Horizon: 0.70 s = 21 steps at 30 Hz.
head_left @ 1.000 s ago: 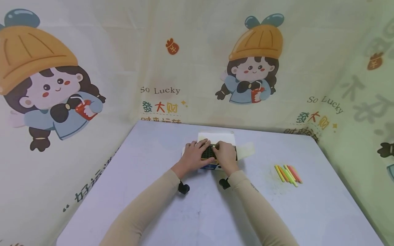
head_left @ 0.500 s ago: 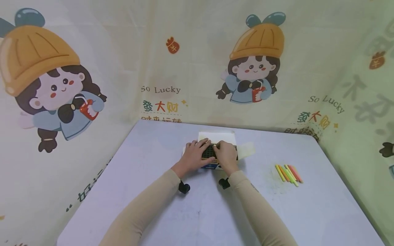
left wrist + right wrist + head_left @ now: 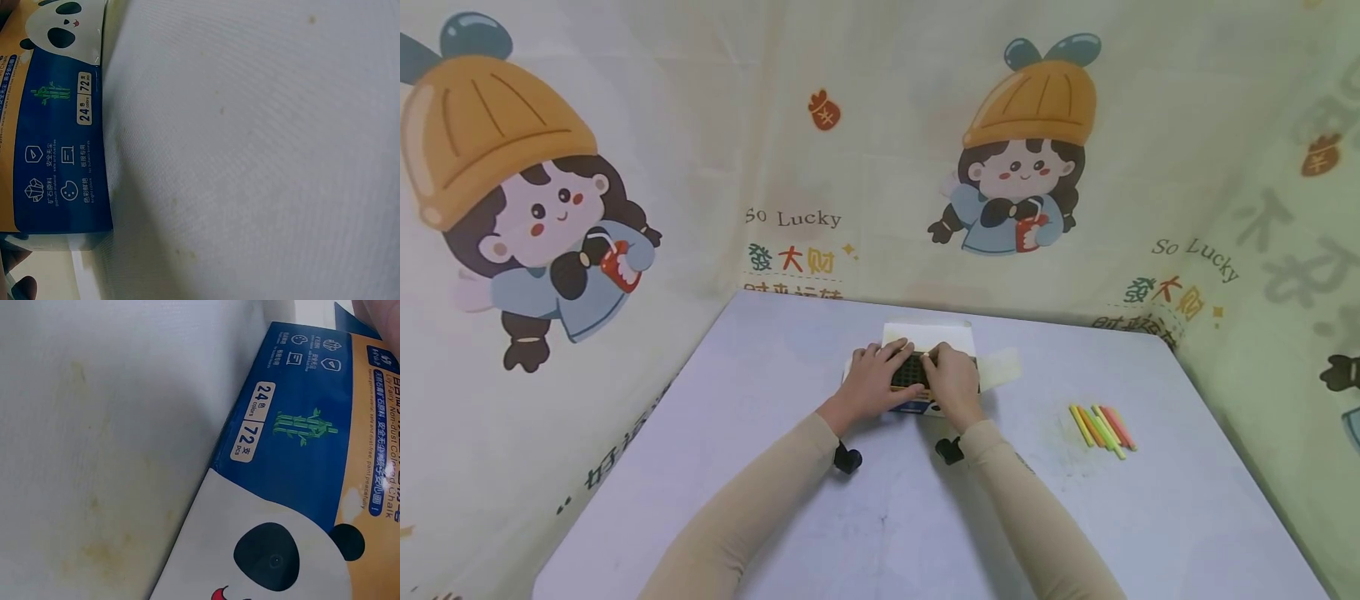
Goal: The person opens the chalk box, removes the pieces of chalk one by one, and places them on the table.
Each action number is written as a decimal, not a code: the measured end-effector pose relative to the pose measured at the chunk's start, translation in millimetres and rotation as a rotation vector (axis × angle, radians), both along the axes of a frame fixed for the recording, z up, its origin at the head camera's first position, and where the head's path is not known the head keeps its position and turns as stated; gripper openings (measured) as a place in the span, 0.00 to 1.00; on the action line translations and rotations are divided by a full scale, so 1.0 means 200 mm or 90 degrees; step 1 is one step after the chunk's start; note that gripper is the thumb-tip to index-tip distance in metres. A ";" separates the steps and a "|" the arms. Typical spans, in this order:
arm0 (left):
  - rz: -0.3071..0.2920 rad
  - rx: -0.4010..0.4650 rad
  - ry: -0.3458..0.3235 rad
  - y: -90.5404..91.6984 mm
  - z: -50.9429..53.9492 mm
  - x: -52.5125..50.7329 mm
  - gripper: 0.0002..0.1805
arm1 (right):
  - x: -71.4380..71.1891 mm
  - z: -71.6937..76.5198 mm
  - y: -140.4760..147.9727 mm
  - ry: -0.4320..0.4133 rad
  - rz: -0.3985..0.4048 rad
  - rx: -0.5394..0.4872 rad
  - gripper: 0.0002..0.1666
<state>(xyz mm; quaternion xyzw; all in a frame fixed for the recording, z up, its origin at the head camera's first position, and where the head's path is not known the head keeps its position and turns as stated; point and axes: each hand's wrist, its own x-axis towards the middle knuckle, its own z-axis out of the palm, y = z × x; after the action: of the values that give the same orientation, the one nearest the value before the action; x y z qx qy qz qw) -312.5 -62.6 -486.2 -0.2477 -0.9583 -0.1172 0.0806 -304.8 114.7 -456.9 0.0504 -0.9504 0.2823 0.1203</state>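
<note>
An open chalk box (image 3: 913,407), blue and orange with a panda print, stands at the middle back of the table. Inside it a dark insert with rows of holes (image 3: 908,372) shows between the hands. My left hand (image 3: 872,382) rests over the box's left part, its fingers spread and the thumb along the front edge. At the right part of the insert, my right hand (image 3: 953,383) pinches a stick of chalk (image 3: 927,356), of which only a pale tip shows. The box's printed front (image 3: 62,150) fills the left of the left wrist view.
Several yellow, orange, green and pink chalk sticks (image 3: 1102,428) lie loose to the right, beside faint dust on the white table (image 3: 880,517). The box's white lid (image 3: 928,335) stands raised behind it, and a pale flap (image 3: 1000,368) sticks out at its right.
The head view shifts slightly. Both hands stay at the box in nearly the same pose, and the loose chalk sticks have not moved.
</note>
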 end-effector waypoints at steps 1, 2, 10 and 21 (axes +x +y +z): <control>0.000 0.000 0.000 0.00 0.00 0.00 0.47 | 0.00 0.00 0.00 -0.001 0.002 -0.002 0.15; 0.001 0.001 0.000 0.00 0.00 0.00 0.47 | 0.00 0.00 0.01 -0.003 0.003 -0.003 0.15; -0.003 0.008 0.008 0.01 0.00 0.00 0.47 | 0.01 0.02 0.02 -0.003 0.009 0.000 0.16; 0.003 0.008 0.002 0.01 0.01 0.01 0.47 | 0.01 0.03 0.02 0.001 0.018 -0.001 0.14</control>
<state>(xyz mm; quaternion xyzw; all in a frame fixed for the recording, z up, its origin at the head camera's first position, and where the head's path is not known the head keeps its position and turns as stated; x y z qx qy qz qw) -310.6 -61.1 -485.2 -0.2449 -0.9581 -0.1226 0.0841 -302.6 118.9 -451.1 0.0636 -0.9494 0.2845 0.1171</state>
